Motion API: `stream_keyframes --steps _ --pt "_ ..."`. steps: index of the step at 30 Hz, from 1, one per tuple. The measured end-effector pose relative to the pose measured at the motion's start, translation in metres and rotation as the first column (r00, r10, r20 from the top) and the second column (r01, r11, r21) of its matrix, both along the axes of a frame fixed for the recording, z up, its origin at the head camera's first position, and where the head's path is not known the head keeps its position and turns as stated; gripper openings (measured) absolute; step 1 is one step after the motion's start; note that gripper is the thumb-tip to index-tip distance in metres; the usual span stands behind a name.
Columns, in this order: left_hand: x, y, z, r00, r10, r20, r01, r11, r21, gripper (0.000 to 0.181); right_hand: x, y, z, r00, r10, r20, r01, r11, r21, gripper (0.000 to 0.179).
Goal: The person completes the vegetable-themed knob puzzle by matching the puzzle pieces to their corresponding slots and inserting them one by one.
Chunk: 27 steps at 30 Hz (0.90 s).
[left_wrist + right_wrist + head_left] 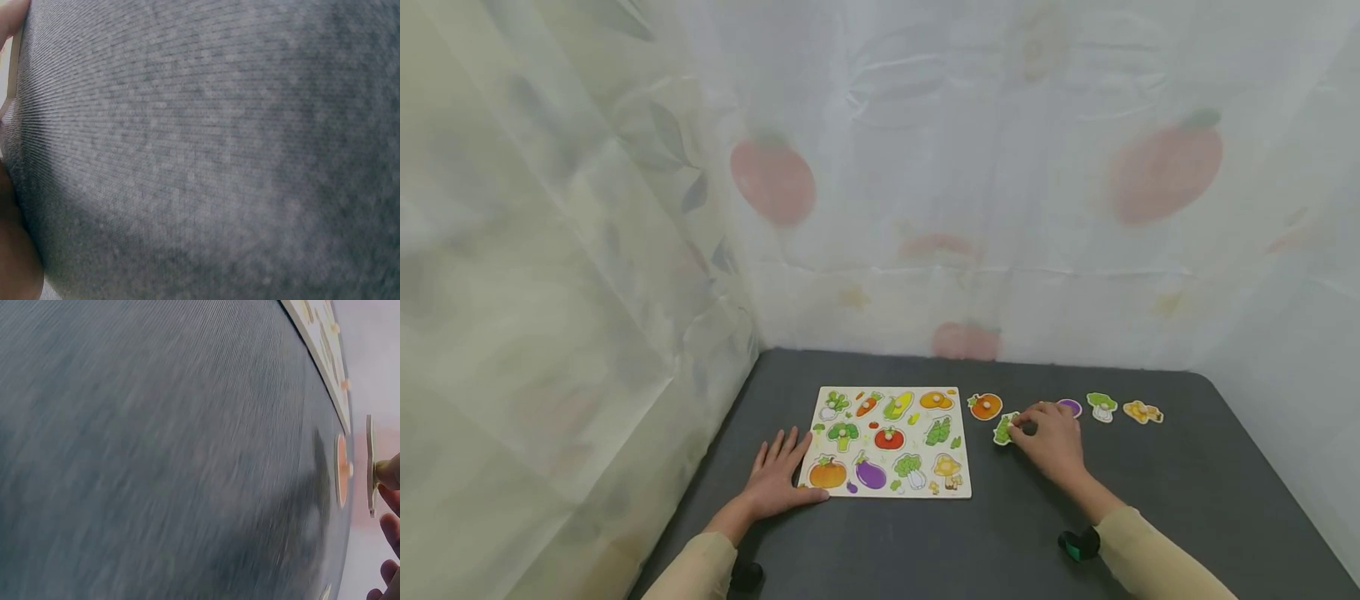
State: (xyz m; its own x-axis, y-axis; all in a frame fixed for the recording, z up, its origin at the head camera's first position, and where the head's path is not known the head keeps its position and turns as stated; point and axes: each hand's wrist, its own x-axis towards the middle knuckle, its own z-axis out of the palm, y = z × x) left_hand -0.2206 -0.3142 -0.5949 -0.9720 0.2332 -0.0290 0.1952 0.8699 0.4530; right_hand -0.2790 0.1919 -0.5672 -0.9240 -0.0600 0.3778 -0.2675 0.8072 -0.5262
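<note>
My right hand [1051, 442] pinches a green pea-pod puzzle piece [1002, 429] just right of the white vegetable puzzle board [917, 493]. In the right wrist view the piece [370, 465] stands off the table, its knob between thumb and finger. With fingers spread, my left hand [775, 479] rests along the board's left edge, thumb at the near left corner. An orange pumpkin piece [985, 407] lies between the board and the far wall. Partly behind my right hand is a purple piece [1071, 407].
A bok choy piece [1102, 407] and a yellow mushroom piece [1142, 412] lie at the right on the dark grey table [917, 550]. White printed curtains [1000, 208] hang behind the table and at both sides.
</note>
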Motion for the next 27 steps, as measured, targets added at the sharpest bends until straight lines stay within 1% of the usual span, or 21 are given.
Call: stream_keyframes --steps 4,9,12,15,18,24,27 --pt "0.001 0.002 0.005 1.0 0.006 0.002 -0.006 1.0 -0.007 0.116 -0.005 -0.016 -0.001 1.0 0.009 0.017 -0.009 1.0 0.008 0.012" --pt "0.002 0.003 0.008 1.0 0.003 0.012 -0.003 1.0 -0.029 0.115 -0.01 -0.032 -0.003 0.999 0.024 0.041 -0.025 0.999 0.023 0.013" --pt "0.002 0.003 0.009 1.0 0.007 0.018 -0.006 0.999 -0.036 0.115 -0.012 -0.041 -0.006 0.998 0.033 0.058 -0.035 0.999 0.038 0.014" --pt "0.001 0.003 0.008 0.999 0.01 0.042 -0.008 0.999 -0.053 0.116 -0.014 -0.05 -0.007 0.995 0.049 0.082 -0.053 0.997 0.047 0.015" --pt "0.0 0.002 0.008 0.998 0.013 0.06 -0.01 0.998 -0.06 0.116 -0.016 -0.061 -0.009 0.994 0.064 0.088 -0.069 0.996 0.056 0.015" --pt "0.0 0.002 0.004 1.0 0.008 0.021 -0.007 1.0 -0.003 0.116 -0.018 -0.08 -0.011 0.995 0.079 0.059 -0.083 0.995 0.06 0.012" --pt "0.001 0.002 0.004 1.0 0.01 0.023 -0.01 1.0 -0.009 0.116 -0.018 -0.088 -0.011 0.994 0.087 0.062 -0.09 0.995 0.053 0.01"
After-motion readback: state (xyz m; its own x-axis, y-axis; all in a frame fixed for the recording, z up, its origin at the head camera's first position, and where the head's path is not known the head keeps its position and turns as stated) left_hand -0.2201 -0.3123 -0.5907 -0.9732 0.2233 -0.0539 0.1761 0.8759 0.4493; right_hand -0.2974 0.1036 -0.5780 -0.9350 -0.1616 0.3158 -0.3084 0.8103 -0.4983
